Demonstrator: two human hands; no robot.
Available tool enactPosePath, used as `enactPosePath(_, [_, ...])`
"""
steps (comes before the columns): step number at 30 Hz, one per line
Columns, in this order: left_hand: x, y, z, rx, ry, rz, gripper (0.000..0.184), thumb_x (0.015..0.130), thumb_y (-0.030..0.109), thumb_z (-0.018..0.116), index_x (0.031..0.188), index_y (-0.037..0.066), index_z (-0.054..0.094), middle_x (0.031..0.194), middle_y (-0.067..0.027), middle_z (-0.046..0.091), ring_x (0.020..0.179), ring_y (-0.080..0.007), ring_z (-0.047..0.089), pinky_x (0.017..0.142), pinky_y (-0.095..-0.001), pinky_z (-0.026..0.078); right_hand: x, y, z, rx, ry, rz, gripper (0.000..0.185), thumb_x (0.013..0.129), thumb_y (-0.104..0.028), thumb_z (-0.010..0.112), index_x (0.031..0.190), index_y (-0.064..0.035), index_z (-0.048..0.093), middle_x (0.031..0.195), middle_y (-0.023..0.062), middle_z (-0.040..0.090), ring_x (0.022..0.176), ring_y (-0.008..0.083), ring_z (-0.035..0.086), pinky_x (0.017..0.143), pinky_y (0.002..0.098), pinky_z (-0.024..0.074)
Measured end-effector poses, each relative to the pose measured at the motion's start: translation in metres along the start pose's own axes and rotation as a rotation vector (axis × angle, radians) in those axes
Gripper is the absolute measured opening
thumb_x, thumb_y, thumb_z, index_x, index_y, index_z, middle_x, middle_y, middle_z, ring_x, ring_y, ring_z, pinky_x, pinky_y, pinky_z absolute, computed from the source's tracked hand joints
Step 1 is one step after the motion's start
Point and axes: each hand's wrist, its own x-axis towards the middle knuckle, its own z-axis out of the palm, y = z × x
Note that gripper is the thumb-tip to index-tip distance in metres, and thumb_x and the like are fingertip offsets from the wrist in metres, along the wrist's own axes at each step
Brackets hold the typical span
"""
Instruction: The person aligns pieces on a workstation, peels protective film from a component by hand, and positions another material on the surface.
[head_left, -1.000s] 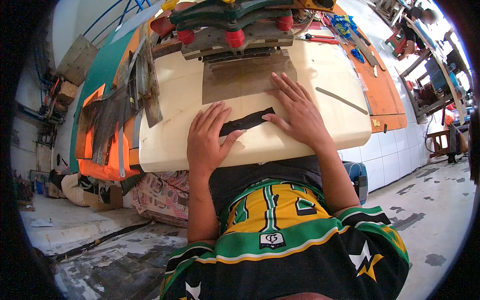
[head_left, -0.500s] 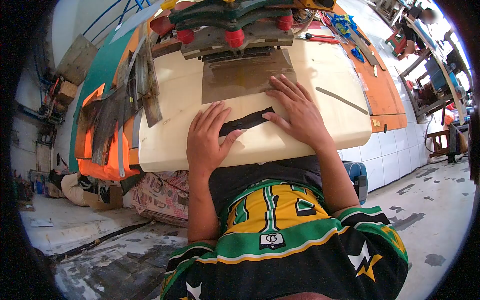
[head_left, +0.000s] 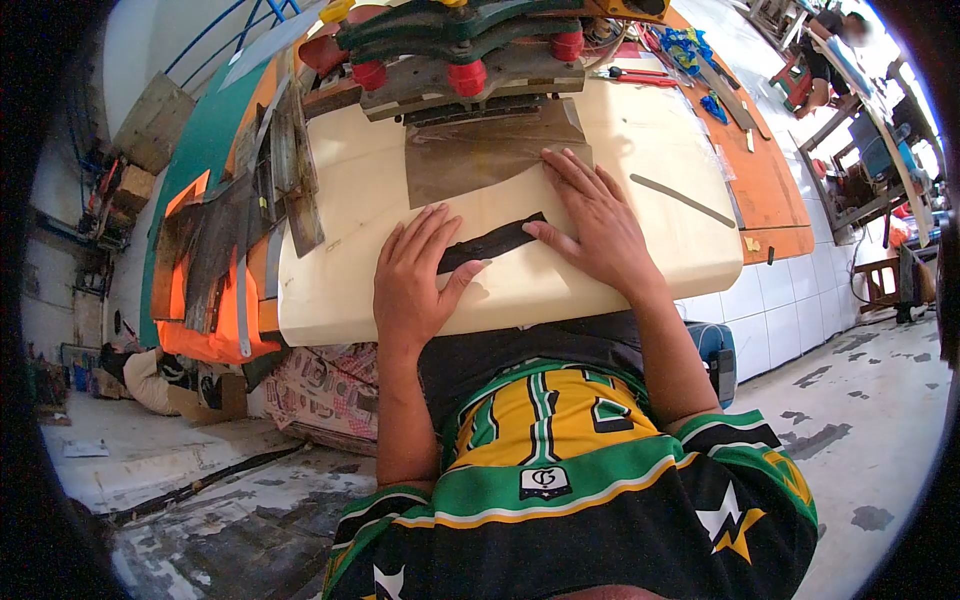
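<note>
A black fabric-like strip [head_left: 492, 243] lies slantwise on the cream work surface [head_left: 640, 265] in front of me. My left hand [head_left: 415, 275] rests flat at the strip's left end, fingers stretched out and thumb along its lower edge. At the other end, my right hand [head_left: 597, 228] lies open with its thumb touching the strip's tip. Its fingertips reach the right part of a brown see-through sheet [head_left: 485, 165]. The sheet's far edge runs under the dark lower plate of a press-like machine [head_left: 470, 78] with red cylindrical feet.
Dark metal strips [head_left: 225, 240] are heaped at left over orange material [head_left: 205, 338]. A thin grey strip [head_left: 682, 200] lies right of my hand. Red-handled pliers [head_left: 640, 77] and blue plastic [head_left: 685, 48] are at far right. Other people [head_left: 822, 70] appear in the background.
My right hand has shifted very slightly, and the brown sheet's near edge has moved a little beneath its fingertips. The left hand and black strip look almost the same.
</note>
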Motion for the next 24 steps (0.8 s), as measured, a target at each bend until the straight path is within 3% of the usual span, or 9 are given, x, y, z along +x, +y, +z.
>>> enactPosePath(7, [-0.0001, 0.0008, -0.0001, -0.005, 0.009, -0.005, 0.065, 0.104, 0.059, 0.065, 0.143, 0.007, 0.070, 0.154, -0.0126, 0.066, 0.149, -0.0311, 0.056, 0.128, -0.0528, 0.037, 0.0030, -0.0015, -0.0019, 0.042, 0.023, 0.028, 0.085, 0.102, -0.056, 0.068, 0.163, 0.0003, 0.047, 0.174, 0.0125, 0.042, 0.164, 0.0316, 0.034, 0.133, 0.0500, 0.0288])
enactPosePath(9, [-0.0002, 0.0001, 0.0001, -0.003, 0.008, -0.004, 0.065, 0.104, 0.059, 0.065, 0.143, 0.008, 0.070, 0.154, -0.0123, 0.066, 0.149, -0.0308, 0.056, 0.128, -0.0529, 0.037, 0.0034, -0.0027, -0.0035, 0.057, 0.005, 0.064, 0.085, 0.102, -0.051, 0.071, 0.167, -0.0038, 0.045, 0.174, 0.0106, 0.043, 0.165, 0.0285, 0.033, 0.134, 0.0470, 0.0272])
enactPosePath(12, [0.0000, 0.0001, -0.0002, -0.004, 0.003, -0.010, 0.065, 0.104, 0.060, 0.064, 0.144, 0.009, 0.070, 0.155, -0.0120, 0.065, 0.150, -0.0303, 0.056, 0.128, -0.0529, 0.036, 0.0035, -0.0006, -0.0026, 0.087, 0.046, 0.034, 0.080, 0.102, -0.050, 0.071, 0.161, -0.0005, 0.049, 0.171, 0.0128, 0.046, 0.162, 0.0316, 0.038, 0.132, 0.0487, 0.0306])
enactPosePath(22, [0.0000, -0.0003, 0.0006, -0.003, -0.004, -0.016, 0.063, 0.105, 0.058, 0.064, 0.145, 0.009, 0.070, 0.156, -0.0122, 0.065, 0.150, -0.0306, 0.055, 0.129, -0.0521, 0.035, 0.0038, -0.0020, -0.0048, 0.190, 0.088, 0.083, 0.080, 0.101, -0.051, 0.074, 0.160, -0.0023, 0.051, 0.167, 0.0150, 0.051, 0.157, 0.0328, 0.045, 0.130, 0.0492, 0.0336])
enactPosePath(24, [0.0003, -0.0008, 0.0003, -0.010, -0.003, -0.016, 0.063, 0.105, 0.058, 0.064, 0.145, 0.009, 0.070, 0.155, -0.0123, 0.065, 0.150, -0.0307, 0.055, 0.129, -0.0522, 0.036, 0.0032, -0.0006, -0.0026, 0.223, 0.118, 0.082, 0.076, 0.100, -0.051, 0.074, 0.154, -0.0002, 0.058, 0.165, 0.0153, 0.053, 0.156, 0.0322, 0.046, 0.129, 0.0491, 0.0342])
